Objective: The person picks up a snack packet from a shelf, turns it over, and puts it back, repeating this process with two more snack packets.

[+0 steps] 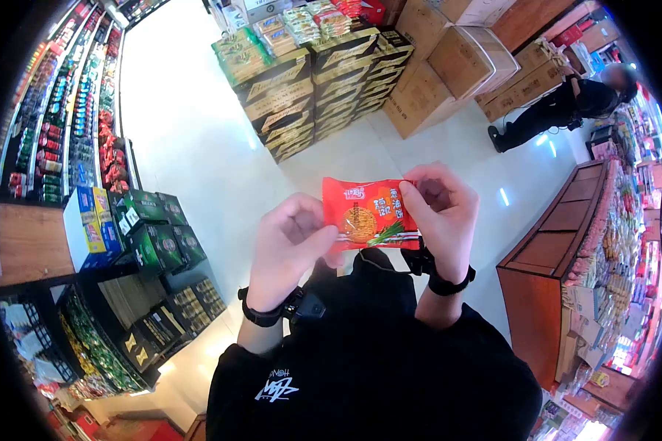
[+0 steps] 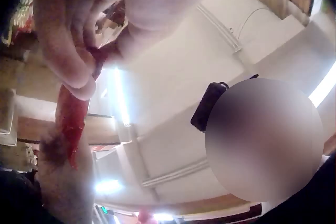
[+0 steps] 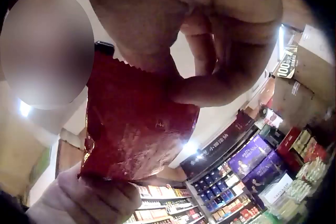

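Observation:
A small red snack packet (image 1: 362, 214), printed with a round yellow cracker and green scallions, is held up in front of the chest between both hands. My left hand (image 1: 293, 239) pinches its lower left edge between thumb and fingers. At the upper right corner my right hand (image 1: 446, 213) grips the packet, thumb on the printed front. In the right wrist view the packet's back (image 3: 139, 119) shows with a zigzag edge. The left wrist view catches the packet (image 2: 73, 124) nearly edge-on below the fingers.
Stacked black and gold cartons (image 1: 283, 103) stand ahead with bagged goods on top, beside large brown boxes (image 1: 456, 62). Drink shelves (image 1: 73, 110) and green beer cases (image 1: 158, 235) line the left. A wooden display counter (image 1: 541, 257) is at the right; a person (image 1: 566, 106) stands beyond it.

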Motion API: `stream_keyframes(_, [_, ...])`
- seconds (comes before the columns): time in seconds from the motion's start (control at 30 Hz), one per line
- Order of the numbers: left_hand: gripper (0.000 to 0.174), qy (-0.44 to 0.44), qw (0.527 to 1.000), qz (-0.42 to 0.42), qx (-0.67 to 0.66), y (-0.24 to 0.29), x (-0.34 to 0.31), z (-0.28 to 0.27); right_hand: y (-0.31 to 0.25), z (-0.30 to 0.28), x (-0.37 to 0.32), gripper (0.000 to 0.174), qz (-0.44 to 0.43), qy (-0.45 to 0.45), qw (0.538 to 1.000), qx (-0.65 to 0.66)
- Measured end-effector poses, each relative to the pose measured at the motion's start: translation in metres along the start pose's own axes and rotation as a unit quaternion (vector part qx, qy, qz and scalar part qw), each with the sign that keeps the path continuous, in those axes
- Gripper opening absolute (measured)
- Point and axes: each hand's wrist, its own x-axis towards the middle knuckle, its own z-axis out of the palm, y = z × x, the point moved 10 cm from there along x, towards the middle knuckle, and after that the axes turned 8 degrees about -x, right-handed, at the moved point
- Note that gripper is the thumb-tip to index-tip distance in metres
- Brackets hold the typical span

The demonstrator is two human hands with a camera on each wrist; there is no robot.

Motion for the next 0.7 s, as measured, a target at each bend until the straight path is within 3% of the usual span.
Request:
stream_keyframes(0.4, [0.013, -0.033, 0.998, -0.034, 0.034, -0.021, 0.172, 0.036, 0.062, -0.051, 0.149, 0.008, 0.001, 0.052, 0.999, 0.001])
stream_keyframes(0.53, [0.011, 0.009, 0.998, -0.006, 0.069, -0.023, 0.243, 0.062, 0.077, -0.083, 0.221, 0.009, -0.046, 0.054, 0.997, -0.032])
stream_keyframes(0.63, [0.011, 0.032, 0.995, 0.001, 0.095, -0.02, 0.287, 0.083, 0.081, -0.103, 0.273, 0.01, -0.041, 0.056, 0.996, 0.049])
stream_keyframes(0.7, [0.011, 0.034, 0.994, 0.003, 0.104, -0.017, 0.316, 0.096, 0.086, -0.117, 0.307, 0.01, -0.047, 0.05, 0.997, 0.031])
